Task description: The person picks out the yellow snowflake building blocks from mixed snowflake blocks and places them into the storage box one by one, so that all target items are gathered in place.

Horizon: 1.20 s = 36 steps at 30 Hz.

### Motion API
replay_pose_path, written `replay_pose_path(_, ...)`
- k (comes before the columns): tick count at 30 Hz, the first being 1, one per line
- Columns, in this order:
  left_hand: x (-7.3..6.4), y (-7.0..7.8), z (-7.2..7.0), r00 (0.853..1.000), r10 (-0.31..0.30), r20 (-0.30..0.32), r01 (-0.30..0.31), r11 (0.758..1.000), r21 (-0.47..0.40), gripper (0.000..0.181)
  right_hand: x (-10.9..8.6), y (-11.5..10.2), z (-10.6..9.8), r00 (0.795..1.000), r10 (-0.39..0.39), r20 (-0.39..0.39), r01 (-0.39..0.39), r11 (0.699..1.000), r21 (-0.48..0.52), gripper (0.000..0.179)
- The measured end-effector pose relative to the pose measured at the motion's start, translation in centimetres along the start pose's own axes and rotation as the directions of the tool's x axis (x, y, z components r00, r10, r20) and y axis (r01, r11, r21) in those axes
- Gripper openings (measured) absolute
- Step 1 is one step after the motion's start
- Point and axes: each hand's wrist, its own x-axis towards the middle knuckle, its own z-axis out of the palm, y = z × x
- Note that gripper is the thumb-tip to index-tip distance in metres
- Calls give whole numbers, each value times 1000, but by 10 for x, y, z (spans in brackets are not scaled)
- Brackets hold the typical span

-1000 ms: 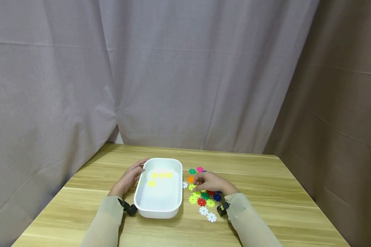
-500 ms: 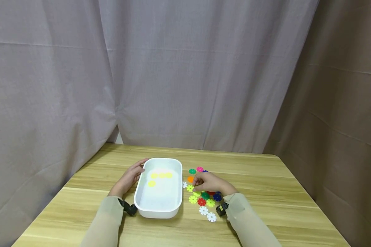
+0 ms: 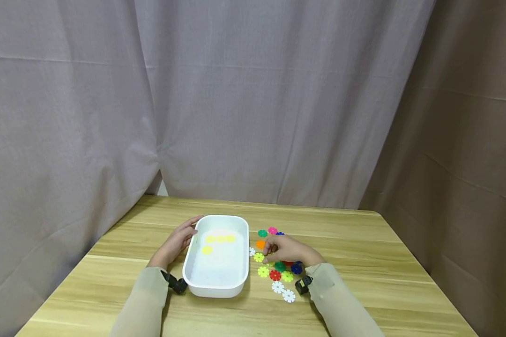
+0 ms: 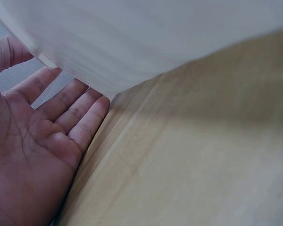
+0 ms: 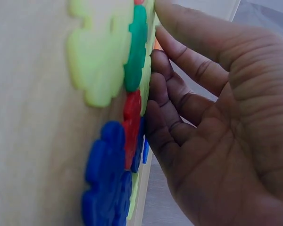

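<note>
Curling over the notched discs (image 3: 280, 267), right of the white tray (image 3: 216, 292), my right hand (image 3: 287, 249) touches them; whether it pinches one I cannot tell. My left hand (image 3: 176, 243) grips the tray's far left edge.

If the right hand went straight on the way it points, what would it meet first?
Most likely the yellow-green disc just left of the right hand; they may already touch, as depth is unclear. The white tray lies farther along.
</note>
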Motion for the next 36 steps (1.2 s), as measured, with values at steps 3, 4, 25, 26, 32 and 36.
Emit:
replay_pose_path(3, 0, 0, 0, 1000, 1, 1, -1, 1000, 2, 59, 0, -1, 0, 1000, -2, -2, 2, 1000, -5, 17)
replay_pose_path(4, 0, 0, 0, 1000, 0, 1, 0, 1000, 2, 59, 0, -2, 1, 1000, -1, -2, 1, 1000, -2, 19)
replay_pose_path(25, 1, 0, 0, 1000, -10, -7, 10, 1000, 1, 59, 8, -14, 10, 1000, -25, -16, 24, 997, -77, 24)
replay_pose_path(26, 1, 0, 0, 1000, -11, -8, 11, 1000, 2, 59, 8, -14, 10, 1000, -26, -17, 25, 997, -74, 25)
replay_pose_path(32, 1, 0, 0, 1000, -14, -9, 14, 1000, 3, 59, 8, -14, 10, 1000, -21, -21, 20, 999, -48, 27)
replay_pose_path(36, 1, 0, 0, 1000, -11, -5, 11, 1000, 3, 59, 8, -15, 10, 1000, -19, -24, 18, 999, -32, 28)
